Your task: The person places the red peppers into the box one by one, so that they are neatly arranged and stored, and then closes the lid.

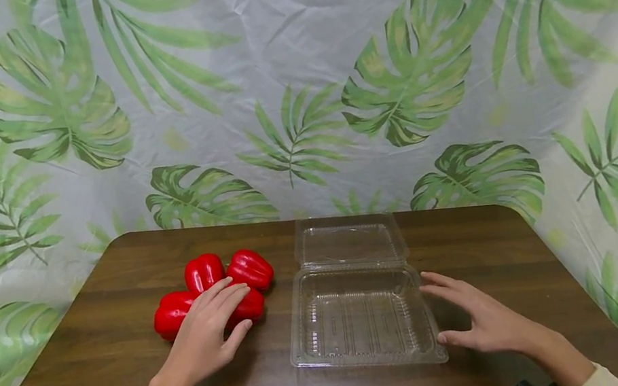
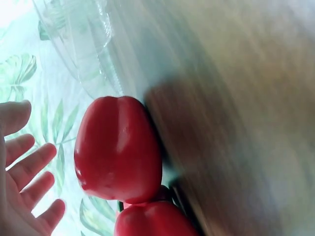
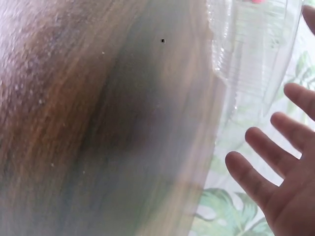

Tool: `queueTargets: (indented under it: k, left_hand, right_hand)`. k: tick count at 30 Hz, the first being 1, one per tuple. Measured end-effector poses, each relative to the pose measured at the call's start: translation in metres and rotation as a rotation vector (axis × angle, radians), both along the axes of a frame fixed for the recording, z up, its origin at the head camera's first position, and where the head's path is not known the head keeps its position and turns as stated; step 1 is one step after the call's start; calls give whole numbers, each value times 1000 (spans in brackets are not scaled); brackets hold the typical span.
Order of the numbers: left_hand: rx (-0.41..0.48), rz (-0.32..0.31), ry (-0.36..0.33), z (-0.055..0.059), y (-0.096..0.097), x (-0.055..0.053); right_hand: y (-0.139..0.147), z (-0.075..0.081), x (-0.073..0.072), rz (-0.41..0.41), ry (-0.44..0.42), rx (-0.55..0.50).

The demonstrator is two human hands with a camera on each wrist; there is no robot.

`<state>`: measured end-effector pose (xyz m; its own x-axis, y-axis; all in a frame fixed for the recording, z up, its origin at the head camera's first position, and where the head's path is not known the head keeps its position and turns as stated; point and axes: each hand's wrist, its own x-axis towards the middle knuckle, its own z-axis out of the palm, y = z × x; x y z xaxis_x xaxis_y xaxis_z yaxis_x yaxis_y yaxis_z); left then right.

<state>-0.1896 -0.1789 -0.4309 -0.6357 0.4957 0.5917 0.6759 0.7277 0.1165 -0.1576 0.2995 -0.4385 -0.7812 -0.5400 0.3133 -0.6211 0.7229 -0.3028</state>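
A big leafy cloth (image 1: pixel 284 52) is hanging behind the brown table (image 1: pixel 94 382), whose near edge is running out of sight. A clear box (image 1: pixel 364 328) is lying open there, its see-through lid (image 1: pixel 348 241) looking faint. The right hand (image 1: pixel 470 316) is reaching beside the box, fingers spreading apart; I cannot tell if they are touching it. The right wrist view is cutting off its thumb. The left hand (image 1: pixel 206 335) is hovering over red peppers (image 1: pixel 250 270), hiding parts of two. They are lying left of the box. The left wrist view is showing its fingers spreading, holding nothing, and one pepper's whole side.
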Motion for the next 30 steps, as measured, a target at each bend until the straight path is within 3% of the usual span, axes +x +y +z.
queueTargets:
  k: [11,26,30]
  left_hand:
    - [28,-72,131,-5,0,5]
    - [-5,-27,97,-6,-8,5]
    - [5,37,85,0,-16,6]
  right_hand:
    - [-3,-6,-1,39,4,-8]
    - [-6,-8,1,25,-14,-23]
    - [-7,-8,1,21,-26,-29]
